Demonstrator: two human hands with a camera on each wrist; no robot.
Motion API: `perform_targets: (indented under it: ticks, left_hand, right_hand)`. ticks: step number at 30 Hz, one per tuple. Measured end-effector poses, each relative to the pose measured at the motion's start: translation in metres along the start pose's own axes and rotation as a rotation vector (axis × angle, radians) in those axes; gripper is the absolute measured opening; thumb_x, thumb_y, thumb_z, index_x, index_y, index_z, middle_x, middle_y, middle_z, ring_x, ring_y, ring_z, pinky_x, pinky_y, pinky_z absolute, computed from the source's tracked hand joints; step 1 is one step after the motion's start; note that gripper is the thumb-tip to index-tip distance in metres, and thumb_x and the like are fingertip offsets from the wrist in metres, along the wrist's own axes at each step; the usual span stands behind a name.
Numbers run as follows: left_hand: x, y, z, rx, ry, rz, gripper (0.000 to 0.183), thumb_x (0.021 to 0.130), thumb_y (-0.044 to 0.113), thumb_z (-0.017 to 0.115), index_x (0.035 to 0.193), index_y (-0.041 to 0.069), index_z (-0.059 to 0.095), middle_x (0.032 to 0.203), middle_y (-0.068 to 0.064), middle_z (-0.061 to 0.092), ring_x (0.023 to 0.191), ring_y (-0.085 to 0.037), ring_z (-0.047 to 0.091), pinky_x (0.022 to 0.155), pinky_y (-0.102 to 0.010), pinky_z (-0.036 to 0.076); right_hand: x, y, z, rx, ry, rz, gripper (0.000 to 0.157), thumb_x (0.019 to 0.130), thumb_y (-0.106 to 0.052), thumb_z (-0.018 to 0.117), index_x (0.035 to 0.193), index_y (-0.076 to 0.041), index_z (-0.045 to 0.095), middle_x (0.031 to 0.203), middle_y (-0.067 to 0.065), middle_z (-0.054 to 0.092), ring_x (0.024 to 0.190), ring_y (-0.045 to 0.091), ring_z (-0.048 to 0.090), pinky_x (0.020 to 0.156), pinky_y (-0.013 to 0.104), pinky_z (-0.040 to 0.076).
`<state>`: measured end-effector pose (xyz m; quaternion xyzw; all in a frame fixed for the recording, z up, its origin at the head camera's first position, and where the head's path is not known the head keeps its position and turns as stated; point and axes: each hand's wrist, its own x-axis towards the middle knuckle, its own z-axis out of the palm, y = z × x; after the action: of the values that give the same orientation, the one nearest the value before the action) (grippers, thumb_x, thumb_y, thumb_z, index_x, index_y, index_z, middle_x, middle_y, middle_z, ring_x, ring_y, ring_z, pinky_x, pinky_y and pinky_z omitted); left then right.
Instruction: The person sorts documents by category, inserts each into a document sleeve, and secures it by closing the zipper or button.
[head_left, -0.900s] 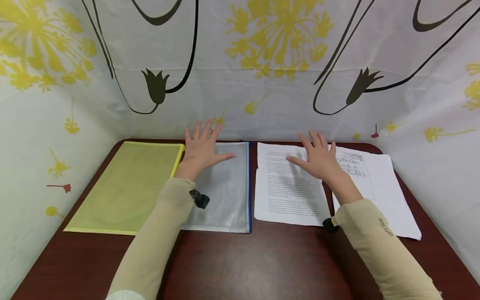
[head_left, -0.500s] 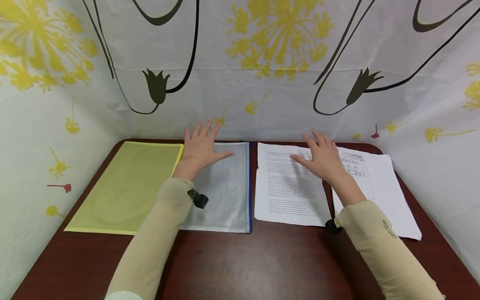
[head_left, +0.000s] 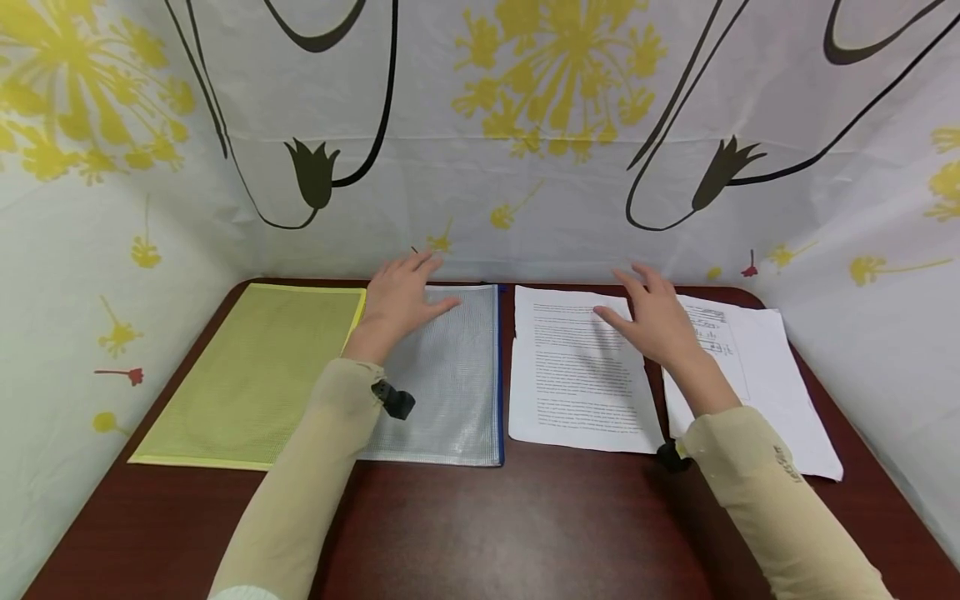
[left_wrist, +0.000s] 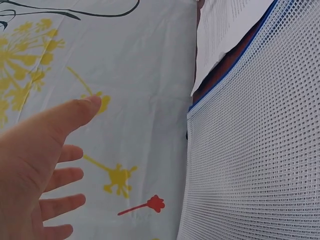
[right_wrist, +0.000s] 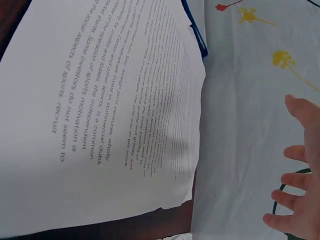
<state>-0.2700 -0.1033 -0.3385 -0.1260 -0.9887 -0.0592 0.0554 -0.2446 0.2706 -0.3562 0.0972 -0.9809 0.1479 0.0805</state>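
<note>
My left hand point(head_left: 396, 302) hovers over the far part of a clear mesh zipper pouch point(head_left: 450, 383) with blue edging, its fingers spread loosely and holding nothing. In the left wrist view the thumb and fingers stand apart beside the mesh pouch point(left_wrist: 255, 135). To its left lies a yellow mesh zipper pouch point(head_left: 247, 375). My right hand point(head_left: 654, 317) is raised over the top right of a printed sheet point(head_left: 577, 383), fingers relaxed, nothing in it. Partly behind that hand and forearm lies a second sheet point(head_left: 765, 383) with a printed diagram.
Everything lies flat in a row on a dark reddish-brown table point(head_left: 510, 533). A white cloth point(head_left: 525, 208) with yellow flowers and dark tulips hangs behind it and along both sides. The printed sheet's edges are slightly ragged.
The left hand's spread fingers have relaxed and bent a little, the hand drawing slightly down. The right hand has shifted slightly right, its fingers closer together. Pouches and sheets have stayed put.
</note>
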Motion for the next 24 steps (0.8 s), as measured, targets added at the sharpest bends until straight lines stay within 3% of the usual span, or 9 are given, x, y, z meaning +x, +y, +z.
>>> perform_targets:
  ticks: [3, 8, 10, 17, 24]
  left_hand:
    - [-0.001, -0.001, -0.001, -0.008, 0.004, -0.011, 0.074, 0.092, 0.066, 0.055, 0.152, 0.025, 0.042, 0.161, -0.002, 0.037, 0.145, -0.030, 0.041, 0.117, -0.049, 0.039]
    - [-0.002, -0.004, 0.000, -0.041, 0.027, -0.029, 0.066, 0.092, 0.065, 0.056, 0.147, 0.030, 0.049, 0.154, 0.000, 0.048, 0.136, -0.028, 0.052, 0.089, -0.046, 0.057]
    - [-0.002, -0.006, -0.001, -0.056, 0.040, -0.028, 0.062, 0.093, 0.062, 0.058, 0.145, 0.030, 0.051, 0.152, -0.001, 0.051, 0.133, -0.028, 0.055, 0.082, -0.046, 0.059]
    - [-0.006, -0.009, -0.004, -0.096, 0.075, -0.030, 0.052, 0.094, 0.052, 0.062, 0.141, 0.029, 0.056, 0.148, -0.003, 0.055, 0.123, -0.031, 0.062, 0.080, -0.047, 0.058]
    - [-0.013, -0.012, -0.009, -0.113, 0.106, -0.029, 0.046, 0.094, 0.046, 0.064, 0.137, 0.029, 0.059, 0.144, -0.003, 0.059, 0.092, -0.031, 0.069, 0.062, -0.041, 0.055]
  right_hand:
    - [-0.001, 0.001, 0.000, 0.010, 0.017, 0.009, 0.075, 0.097, -0.053, 0.057, 0.152, -0.007, 0.038, 0.160, 0.025, 0.027, 0.144, 0.049, 0.027, 0.111, 0.068, 0.033]
    - [-0.002, 0.004, -0.001, 0.014, 0.049, 0.005, 0.069, 0.098, -0.048, 0.058, 0.148, -0.004, 0.043, 0.150, 0.027, 0.038, 0.138, 0.047, 0.035, 0.109, 0.066, 0.036]
    - [-0.003, 0.006, -0.001, 0.010, 0.056, 0.006, 0.066, 0.098, -0.046, 0.058, 0.146, -0.003, 0.045, 0.146, 0.027, 0.042, 0.135, 0.047, 0.039, 0.108, 0.065, 0.037]
    - [-0.009, 0.013, -0.001, -0.011, 0.073, 0.032, 0.057, 0.101, -0.047, 0.052, 0.133, 0.000, 0.056, 0.133, 0.024, 0.054, 0.119, 0.044, 0.054, 0.097, 0.062, 0.046]
    - [-0.014, 0.021, -0.001, -0.018, 0.096, 0.045, 0.049, 0.101, -0.041, 0.056, 0.125, 0.001, 0.062, 0.121, 0.022, 0.057, 0.096, 0.037, 0.059, 0.080, 0.055, 0.050]
